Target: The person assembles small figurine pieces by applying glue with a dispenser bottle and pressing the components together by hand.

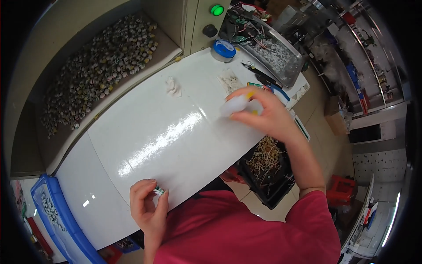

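Note:
Near the front edge of the white table, my left hand pinches a small green-and-white cylindrical piece between thumb and finger. Out over the right part of the table, my right hand is closed around a whitish object smeared by motion. Its exact kind cannot be made out. Yellow patches show at the fingers of that hand. A crumpled bit of white tissue lies on the table beyond both hands.
Many small round parts are heaped on a shelf at the far left. At the back right stand a blue-lidded jar, a metal tray and dark hand tools. A black bin of wires sits below right, a blue tray at left.

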